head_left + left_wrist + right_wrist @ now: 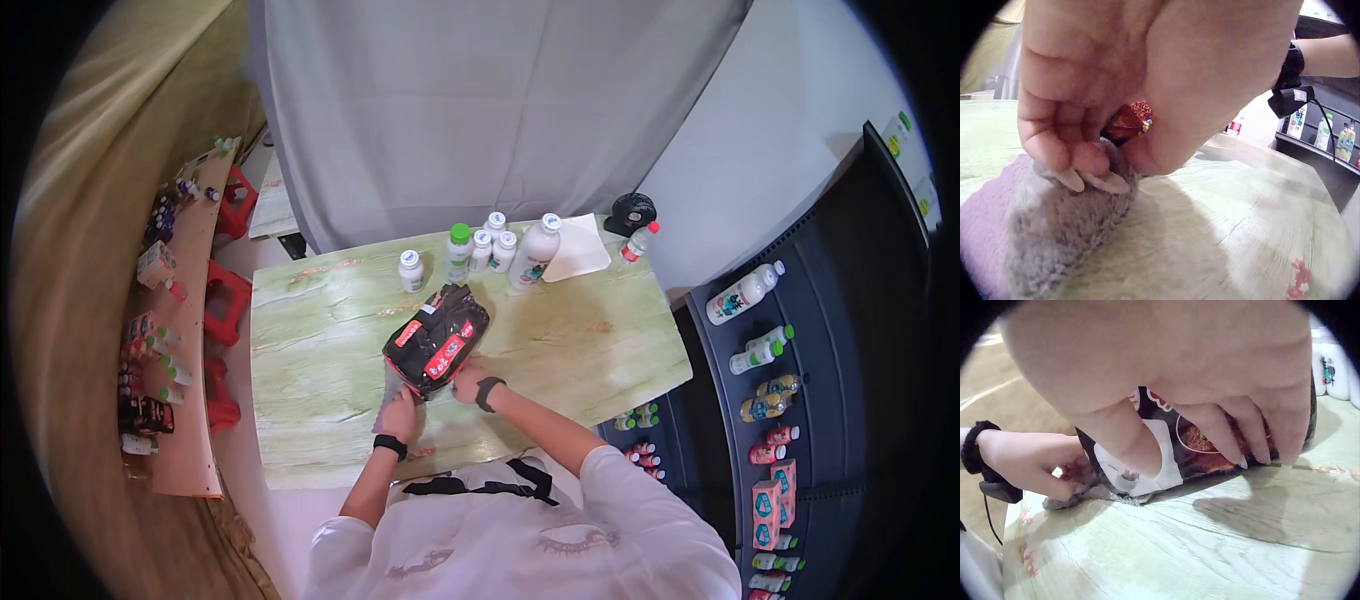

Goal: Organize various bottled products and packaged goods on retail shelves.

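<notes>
A black instant noodle pack [437, 338] with red labels lies tilted on the table, near its middle. My right hand [467, 383] grips the pack's near right side; in the right wrist view the thumb lies against a white patch and the fingers spread over the printed noodle picture. My left hand [398, 418] is at the pack's near left corner. Its fingertips pinch a fuzzy cloth [1066, 231], grey on one face and purple on the other, right beside the pack. In the right wrist view part of the grey cloth [1072, 499] shows at the pack's lower edge.
Along the table's far side stand a small white bottle [411, 272], a green-capped bottle [458, 254], several more white bottles and a large white bottle [535, 252]. A white sheet [580, 250], a red-capped bottle [640, 243] and a black fan [632, 212] sit far right. Stocked shelves flank both sides.
</notes>
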Demonstrator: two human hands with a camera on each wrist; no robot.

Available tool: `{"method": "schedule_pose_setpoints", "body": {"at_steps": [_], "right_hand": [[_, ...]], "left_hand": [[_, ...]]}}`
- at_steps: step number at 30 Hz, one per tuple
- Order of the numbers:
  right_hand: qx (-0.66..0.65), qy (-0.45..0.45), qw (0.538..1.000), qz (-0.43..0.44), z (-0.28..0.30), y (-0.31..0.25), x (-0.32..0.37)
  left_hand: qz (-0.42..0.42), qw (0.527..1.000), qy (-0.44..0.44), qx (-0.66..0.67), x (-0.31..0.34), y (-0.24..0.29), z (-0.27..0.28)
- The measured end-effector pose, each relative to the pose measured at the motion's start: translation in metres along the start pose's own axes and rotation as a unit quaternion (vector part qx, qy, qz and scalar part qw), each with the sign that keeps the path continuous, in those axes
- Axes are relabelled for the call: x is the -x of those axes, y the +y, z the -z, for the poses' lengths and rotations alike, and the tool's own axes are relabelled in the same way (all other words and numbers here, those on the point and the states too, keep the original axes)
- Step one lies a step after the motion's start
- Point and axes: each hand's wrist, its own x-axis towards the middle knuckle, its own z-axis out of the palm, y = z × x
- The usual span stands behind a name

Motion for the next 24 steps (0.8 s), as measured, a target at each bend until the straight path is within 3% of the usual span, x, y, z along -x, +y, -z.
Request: {"method": "schedule_pose_setpoints", "body": {"at_steps": [4, 7, 11, 15, 19, 22, 24], "right_hand": [[0.041, -0.03, 0.998, 0.029, -0.006, 0.004, -0.017], [-0.008, -0.007, 0.997, 0.07, -0.004, -0.002, -0.03], [-0.05, 0.045, 0.998, -0.006, -0.016, -0.023, -0.039], [0.015, 0.016, 0.999, 0.031, 0.001, -0.042, -0.034], [-0.06, 0.003, 0.998, 0.006, -0.007, -0.044, -0.04], [-0.072, 0.018, 0.997, -0.014, -0.018, -0.05, -0.053], [-0.068, 0.041, 0.997, -0.012, -0.022, -0.054, -0.056]], "left_hand": [[-0.021, 0.999, -0.015, -0.024, 0.013, 0.002, 0.001], [-0.027, 0.999, -0.04, -0.013, 0.029, 0.003, 0.002], [-0.008, 0.994, -0.079, 0.082, 0.034, -0.012, -0.001], [0.005, 0.986, -0.1, 0.133, 0.03, -0.021, 0.02], [0.003, 0.984, -0.11, 0.144, 0.03, -0.026, 0.022], [0.023, 0.974, -0.169, 0.148, 0.032, -0.02, 0.038], [-0.022, 0.981, -0.115, 0.157, 0.034, -0.028, 0.019]]}}
